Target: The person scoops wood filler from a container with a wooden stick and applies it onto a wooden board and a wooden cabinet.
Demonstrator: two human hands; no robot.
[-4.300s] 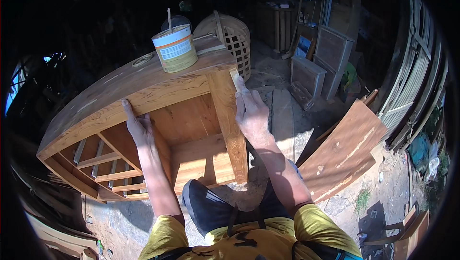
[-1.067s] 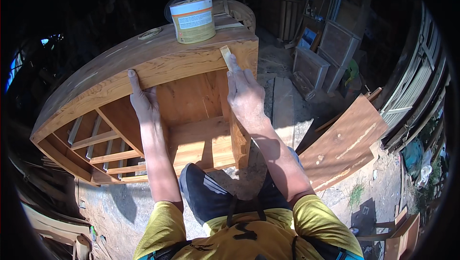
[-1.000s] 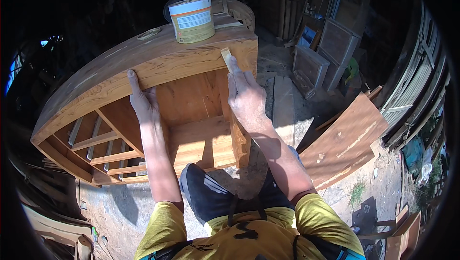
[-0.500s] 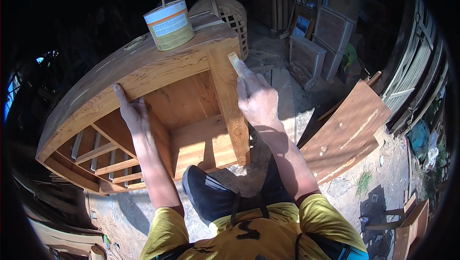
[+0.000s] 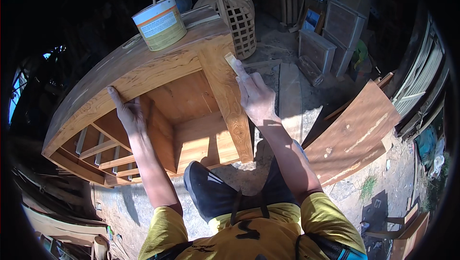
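A large wooden cabinet (image 5: 166,73) with a curved top edge stands in front of me, its open compartment facing me. My left hand (image 5: 129,116) grips its front rail, thumb on the face and fingers partly hidden behind. At the cabinet's right corner post (image 5: 221,85), my right hand (image 5: 257,96) holds a small pale flat pad (image 5: 231,60) that looks like folded sandpaper. The pad lies against the post's outer edge near the upper corner, with a finger stretched along it. On the cabinet top sits a tin (image 5: 160,24) with a stick poking out, and a round lid (image 5: 132,42) behind it.
Slatted drawer openings (image 5: 108,152) lie at the cabinet's left end. A woven lattice wooden piece (image 5: 241,25) stands behind it. To the right lean brown boards (image 5: 350,133) with pale streaks. Drawers (image 5: 316,51) are stacked farther back, and a wooden stool-like piece (image 5: 412,236) stands lower right.
The view has shifted slightly, so the cabinet and tin appear a little farther left. My right hand stays at the corner post with the pad, and my left hand keeps its hold on the rail.
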